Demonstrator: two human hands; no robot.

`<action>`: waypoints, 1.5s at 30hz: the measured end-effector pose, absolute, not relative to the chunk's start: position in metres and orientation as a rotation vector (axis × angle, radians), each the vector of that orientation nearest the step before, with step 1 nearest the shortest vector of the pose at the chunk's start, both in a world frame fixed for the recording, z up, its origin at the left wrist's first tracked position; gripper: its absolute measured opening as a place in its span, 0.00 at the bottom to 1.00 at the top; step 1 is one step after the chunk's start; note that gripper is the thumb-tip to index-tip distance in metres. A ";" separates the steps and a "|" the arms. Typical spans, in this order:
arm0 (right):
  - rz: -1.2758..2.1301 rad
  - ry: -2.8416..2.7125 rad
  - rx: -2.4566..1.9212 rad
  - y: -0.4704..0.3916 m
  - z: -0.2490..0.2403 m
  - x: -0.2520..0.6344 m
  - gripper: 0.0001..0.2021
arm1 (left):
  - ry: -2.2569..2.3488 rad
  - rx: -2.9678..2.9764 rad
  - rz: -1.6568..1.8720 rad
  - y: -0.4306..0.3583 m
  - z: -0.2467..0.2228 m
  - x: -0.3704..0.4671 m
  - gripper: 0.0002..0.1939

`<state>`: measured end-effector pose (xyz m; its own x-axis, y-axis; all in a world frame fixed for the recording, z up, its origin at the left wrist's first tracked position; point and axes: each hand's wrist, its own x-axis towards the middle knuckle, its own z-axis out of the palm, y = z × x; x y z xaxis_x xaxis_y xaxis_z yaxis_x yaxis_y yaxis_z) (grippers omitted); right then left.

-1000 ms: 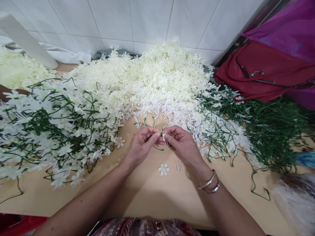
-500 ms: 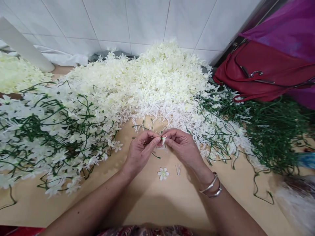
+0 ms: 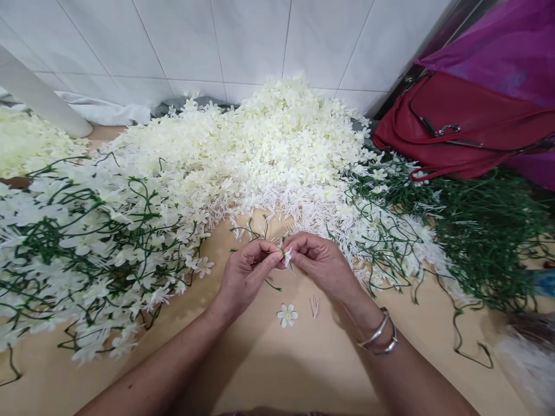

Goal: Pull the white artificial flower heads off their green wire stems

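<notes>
Both my hands meet over the table, fingertips pinched around one small white artificial flower with a bit of green at its base. My left hand is closed on it from the left; my right hand, below a silver bracelet, grips it from the right. Part of a green stem shows under my fingers. On the table below lie a loose white flower head and a little bunch of white stamens. Just beyond my hands spreads a heap of white stamens.
A large pile of cream flower heads rises against the tiled wall. Stemmed white flowers cover the left side. Green stems lie at right, below a red handbag. A white roll leans at far left.
The camera view has shifted slightly, so the scene sits a little lower. My hands stay together on the flower, with only small finger movement.
</notes>
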<state>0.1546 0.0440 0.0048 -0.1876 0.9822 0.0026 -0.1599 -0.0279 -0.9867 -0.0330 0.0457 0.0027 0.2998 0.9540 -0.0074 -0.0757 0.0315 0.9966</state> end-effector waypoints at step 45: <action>1.369 -1.195 -1.100 0.042 0.011 0.150 0.11 | 0.953 1.147 1.084 0.046 0.007 -0.028 0.17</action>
